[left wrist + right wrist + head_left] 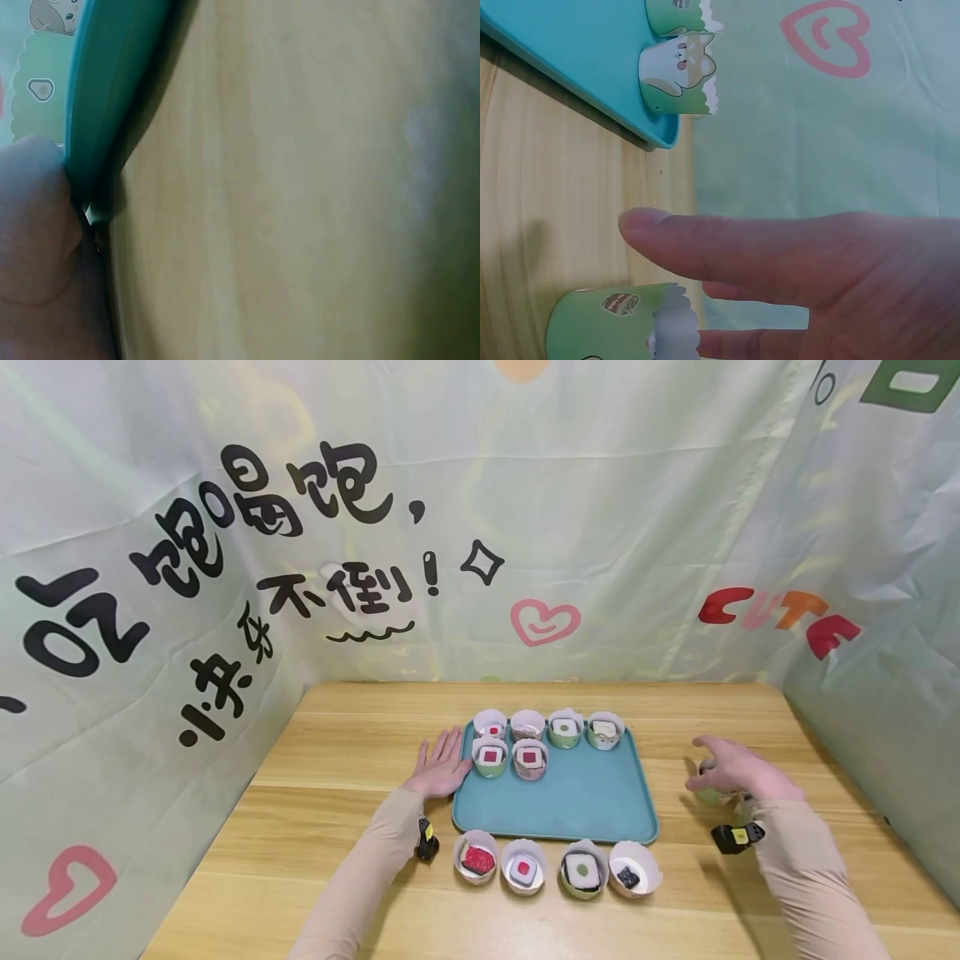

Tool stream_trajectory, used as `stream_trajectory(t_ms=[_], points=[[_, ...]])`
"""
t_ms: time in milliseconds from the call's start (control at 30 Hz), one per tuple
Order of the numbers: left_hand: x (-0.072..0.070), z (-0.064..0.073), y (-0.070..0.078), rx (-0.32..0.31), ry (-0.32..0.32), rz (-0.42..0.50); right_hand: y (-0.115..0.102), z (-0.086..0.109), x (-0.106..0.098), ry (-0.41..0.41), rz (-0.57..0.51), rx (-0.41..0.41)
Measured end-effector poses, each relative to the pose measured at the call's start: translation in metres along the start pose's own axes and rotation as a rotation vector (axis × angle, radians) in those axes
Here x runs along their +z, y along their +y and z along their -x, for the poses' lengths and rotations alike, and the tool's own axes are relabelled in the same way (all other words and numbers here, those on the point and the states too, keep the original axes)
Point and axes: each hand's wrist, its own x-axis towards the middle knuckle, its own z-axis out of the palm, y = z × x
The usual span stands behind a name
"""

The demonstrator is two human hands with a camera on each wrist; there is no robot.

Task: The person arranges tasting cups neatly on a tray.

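Note:
My left hand (438, 766) rests beside the left rim of a blue-green tray (555, 810), fingers spread and straight; in the left wrist view its thumb (34, 217) touches the tray edge. To the right of the tray, my right hand (742, 768) is over a green paper cup (604, 326). The right wrist view shows its thumb (727, 240) apart from the cup, with other fingers close to the scalloped rim. This cup's contents are hidden. Several paper cups stand at the tray's back, among them a pink one (530, 768) holding a white piece with a dark red square.
In front of the tray stands a row of cups: one with a red-topped piece (477, 860), one with a red-centred white piece (522, 870), one with a green-dotted piece (582, 870) and one with a small dark piece (628, 877). A printed cloth (615, 527) surrounds the wooden table (247, 843).

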Motion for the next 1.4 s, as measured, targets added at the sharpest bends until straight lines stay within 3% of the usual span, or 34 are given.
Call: stream_trajectory(t_ms=[300, 900, 1400], points=[[0.0, 0.001, 0.001, -0.001, 0.002, 0.001, 0.003, -0.005, 0.005, 0.002, 0.035, 0.005], [-0.001, 0.0, 0.001, 0.0, -0.001, 0.004, 0.002, -0.005, 0.009, -0.058, -0.073, 0.056], [-0.002, 0.001, 0.002, -0.011, -0.016, -0.017, 0.002, -0.005, 0.012, -0.049, -0.081, 0.044]])
